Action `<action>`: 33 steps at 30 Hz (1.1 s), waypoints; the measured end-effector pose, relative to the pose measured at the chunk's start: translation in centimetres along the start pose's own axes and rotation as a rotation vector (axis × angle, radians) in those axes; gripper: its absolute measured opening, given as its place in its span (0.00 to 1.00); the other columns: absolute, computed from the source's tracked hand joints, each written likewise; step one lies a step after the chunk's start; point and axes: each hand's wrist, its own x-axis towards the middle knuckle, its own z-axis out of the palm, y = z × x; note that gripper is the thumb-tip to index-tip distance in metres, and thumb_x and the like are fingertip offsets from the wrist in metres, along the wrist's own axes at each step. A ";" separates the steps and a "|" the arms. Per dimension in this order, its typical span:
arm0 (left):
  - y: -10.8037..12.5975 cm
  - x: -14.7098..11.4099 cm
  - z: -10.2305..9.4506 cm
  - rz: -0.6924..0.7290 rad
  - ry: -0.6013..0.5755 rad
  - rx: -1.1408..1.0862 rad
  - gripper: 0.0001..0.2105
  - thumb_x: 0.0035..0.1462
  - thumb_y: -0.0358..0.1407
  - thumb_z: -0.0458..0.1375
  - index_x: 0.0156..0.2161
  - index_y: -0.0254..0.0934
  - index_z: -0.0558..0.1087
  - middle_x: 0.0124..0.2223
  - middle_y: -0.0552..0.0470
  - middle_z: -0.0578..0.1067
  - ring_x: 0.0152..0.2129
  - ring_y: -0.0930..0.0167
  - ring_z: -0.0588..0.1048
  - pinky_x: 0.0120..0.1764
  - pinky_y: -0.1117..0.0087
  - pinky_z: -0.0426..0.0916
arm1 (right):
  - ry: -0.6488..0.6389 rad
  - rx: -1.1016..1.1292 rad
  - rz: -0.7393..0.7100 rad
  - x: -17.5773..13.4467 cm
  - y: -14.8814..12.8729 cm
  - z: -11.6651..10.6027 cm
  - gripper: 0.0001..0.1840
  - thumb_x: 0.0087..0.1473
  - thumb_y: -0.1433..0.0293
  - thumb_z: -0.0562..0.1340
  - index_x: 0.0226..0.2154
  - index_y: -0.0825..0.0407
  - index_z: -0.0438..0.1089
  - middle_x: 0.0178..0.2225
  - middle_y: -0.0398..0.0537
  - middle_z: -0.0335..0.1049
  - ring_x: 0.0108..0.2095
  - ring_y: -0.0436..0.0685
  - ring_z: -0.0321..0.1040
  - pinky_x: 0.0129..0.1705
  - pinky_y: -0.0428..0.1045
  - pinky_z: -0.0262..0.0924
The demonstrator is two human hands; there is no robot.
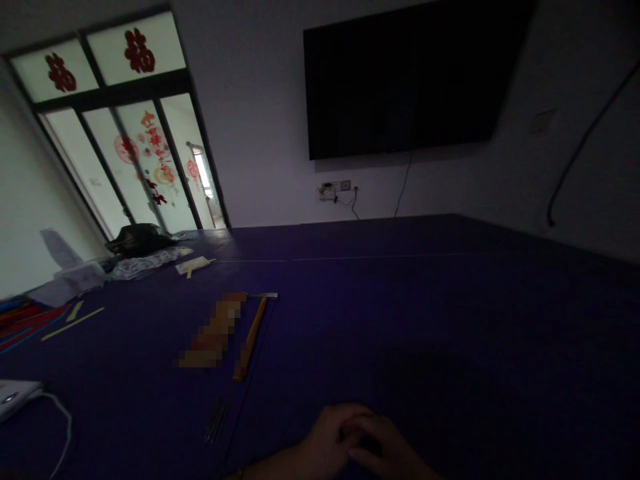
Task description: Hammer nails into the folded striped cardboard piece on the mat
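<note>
In the dim head view, my left hand (327,433) and my right hand (387,443) are closed together at the bottom centre, fingers folded over each other. No object shows between them. Left of them, a small bundle of thin, dark metal sticks, perhaps nails (217,420), lies on the dark blue table (360,320). Farther off is a hammer (254,337) with a wooden handle, its metal head pointing away from me. Beside the hammer lies an orange-brown flat piece (213,337), blurred into blocks, so its kind is hidden.
Pale strips (73,323) and red and blue strips (30,323) lie at the left. A white device (20,397) with a cable sits at the left edge. A black bag (140,239) and plastic wrapping (145,263) stand farther back. A television (410,80) hangs on the wall.
</note>
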 end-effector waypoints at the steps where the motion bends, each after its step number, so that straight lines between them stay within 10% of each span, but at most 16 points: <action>1: -0.1 0.0 0.0 0.002 0.003 0.006 0.16 0.46 0.26 0.50 0.41 0.34 0.71 0.37 0.50 0.74 0.32 0.72 0.70 0.36 0.73 0.62 | -0.006 0.007 -0.007 0.0 0.0 0.0 0.16 0.45 0.60 0.57 0.35 0.51 0.70 0.36 0.51 0.72 0.38 0.58 0.66 0.40 0.51 0.59; 33: -0.2 0.1 0.0 0.026 -0.013 -0.043 0.16 0.45 0.24 0.49 0.40 0.34 0.71 0.35 0.51 0.73 0.31 0.73 0.69 0.34 0.75 0.61 | -0.010 0.038 -0.037 0.1 -0.8 -0.3 0.14 0.45 0.63 0.57 0.34 0.53 0.71 0.34 0.51 0.72 0.35 0.57 0.67 0.36 0.48 0.60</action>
